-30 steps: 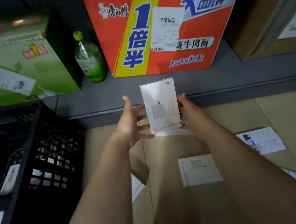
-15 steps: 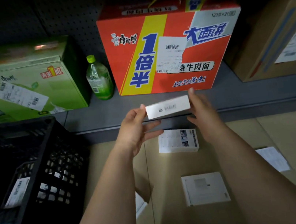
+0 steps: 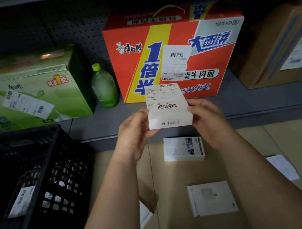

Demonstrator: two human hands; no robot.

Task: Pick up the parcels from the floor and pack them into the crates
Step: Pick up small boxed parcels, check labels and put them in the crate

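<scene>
Above the cardboard-lined floor (image 3: pixel 297 141) you hold the white parcel (image 3: pixel 167 108), your left hand (image 3: pixel 135 134) and right hand (image 3: pixel 209 121) gripping its two sides. Its label faces you and its long axis points up and away. The black crate (image 3: pixel 31 130) sits low to your left, nearer the left hand. Two more parcels (image 3: pixel 183 148) lie below, and the shelf (image 3: pixel 242 104) of cartons stands behind.
</scene>
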